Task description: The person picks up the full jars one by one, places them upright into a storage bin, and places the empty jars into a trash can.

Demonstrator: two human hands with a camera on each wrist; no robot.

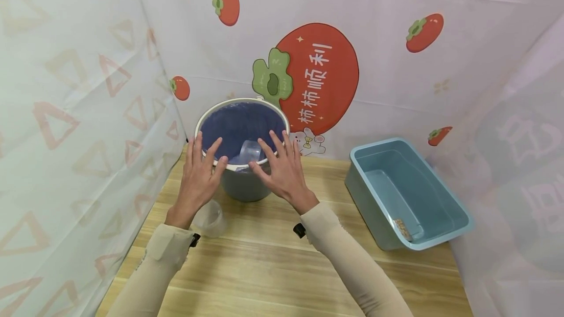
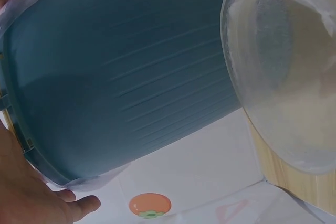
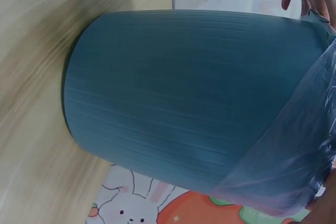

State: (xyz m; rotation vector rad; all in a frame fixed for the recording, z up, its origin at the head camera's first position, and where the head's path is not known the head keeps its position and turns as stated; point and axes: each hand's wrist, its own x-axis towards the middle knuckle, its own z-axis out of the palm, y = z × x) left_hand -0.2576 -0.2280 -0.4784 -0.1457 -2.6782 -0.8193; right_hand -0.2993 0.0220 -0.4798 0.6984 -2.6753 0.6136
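Near the back wall stands a teal trash can (image 3: 184,98), its white rim (image 1: 206,113) lined with a blue-purple plastic bag (image 1: 238,124). A clear plastic container (image 1: 250,151) lies inside the bag. My left hand (image 1: 198,182) is at the near left of the rim, fingers spread and fairly straight. At the near right of the rim is my right hand (image 1: 284,172), its fingers likewise spread. Neither hand visibly grips anything. A clear plastic tub (image 1: 209,220) sits on the table below my left wrist, large in the left wrist view.
To the right on the wooden table (image 1: 264,268) is a rectangular blue bin (image 1: 367,185), with a small tan piece (image 1: 402,229) in its near end. Printed white cloth walls (image 1: 194,28) enclose the table at the back and sides.
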